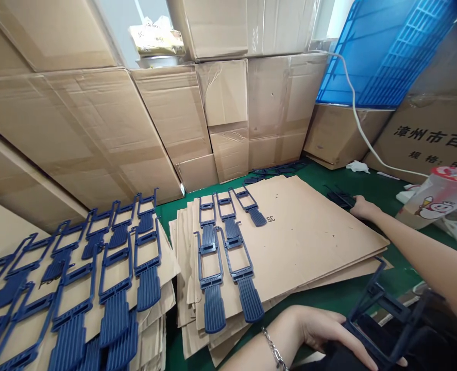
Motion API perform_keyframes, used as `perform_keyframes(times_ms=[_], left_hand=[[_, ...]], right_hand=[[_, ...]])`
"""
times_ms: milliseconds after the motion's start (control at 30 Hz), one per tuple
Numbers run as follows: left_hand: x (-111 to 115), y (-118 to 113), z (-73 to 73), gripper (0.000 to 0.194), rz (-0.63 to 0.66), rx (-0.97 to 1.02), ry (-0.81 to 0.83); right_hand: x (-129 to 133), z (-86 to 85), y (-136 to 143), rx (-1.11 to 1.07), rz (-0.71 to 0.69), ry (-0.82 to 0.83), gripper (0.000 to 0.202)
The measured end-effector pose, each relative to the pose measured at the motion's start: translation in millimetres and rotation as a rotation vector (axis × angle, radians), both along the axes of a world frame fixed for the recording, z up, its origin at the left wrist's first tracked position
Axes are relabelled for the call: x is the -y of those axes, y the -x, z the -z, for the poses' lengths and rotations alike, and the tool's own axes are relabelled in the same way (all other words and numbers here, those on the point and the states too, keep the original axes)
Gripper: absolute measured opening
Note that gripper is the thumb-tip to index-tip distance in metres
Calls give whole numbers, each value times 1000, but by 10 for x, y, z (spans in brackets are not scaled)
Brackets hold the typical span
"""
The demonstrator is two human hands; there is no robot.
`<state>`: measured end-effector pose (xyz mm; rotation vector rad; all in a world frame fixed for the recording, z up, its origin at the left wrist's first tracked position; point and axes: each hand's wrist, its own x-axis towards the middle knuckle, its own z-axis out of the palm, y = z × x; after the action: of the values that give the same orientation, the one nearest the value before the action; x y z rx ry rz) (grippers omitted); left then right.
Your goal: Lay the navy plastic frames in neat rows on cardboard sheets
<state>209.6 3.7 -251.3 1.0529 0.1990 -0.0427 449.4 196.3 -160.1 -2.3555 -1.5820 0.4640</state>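
Observation:
At the lower right, my left hand (324,327), with a chain bracelet at the wrist, is closed on a dark blue plastic frame (394,306) with a crossbar. The frame is tilted upright, and its lower end is hidden by my hand and dark clothing. My right hand (364,208) reaches to the far right of the table, its fingers closed at a small heap of dark plastic parts (339,197); which part they grip is hard to make out. Several finished-looking frames with ribbed paddles (251,299) lie in rows on the middle cardboard stack (313,232).
More blue frames (114,288) cover another cardboard stack on the left. Loose dark parts (278,171) lie by the wall of cartons (228,103). On the right are a blue crate (371,56), a white cable (354,98) and a plastic cup (437,198) on the green table (309,175).

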Motion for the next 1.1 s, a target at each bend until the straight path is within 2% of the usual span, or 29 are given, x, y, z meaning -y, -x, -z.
perform_keyframes(times_ms=[133,300,400,467,533,633,767,867,1000,1100], left_hand=[[15,40,-69,53,-52,-42,100],[-11,40,-133,63,-145,-89,177],[-22,7,-128,62,-190,-229,244],[-23,-23,-122,55,-201,-336,272],[-17,-44,-120,46,-188,-397,270],[-2,-40,-130,40,-165,-410,245],[15,-8,-163,36,-153,-375,231],[20,1,-170,33,-163,-342,230],[15,-20,-103,35,-167,-340,200],[4,-61,-8,32,-153,-337,174]], right_hand=[[112,-233,15,62,-106,-107,65],[509,-761,131,328,-211,-415,73],[791,-996,263,432,-223,-621,74],[926,-1059,374,380,-311,-653,75],[997,-1056,505,342,-412,-617,75],[958,-977,721,319,-461,-490,75],[619,-797,911,243,-539,-171,74],[291,-630,900,227,-523,-43,67],[90,-507,816,257,-379,-66,67],[139,-572,857,274,-238,-221,80]])
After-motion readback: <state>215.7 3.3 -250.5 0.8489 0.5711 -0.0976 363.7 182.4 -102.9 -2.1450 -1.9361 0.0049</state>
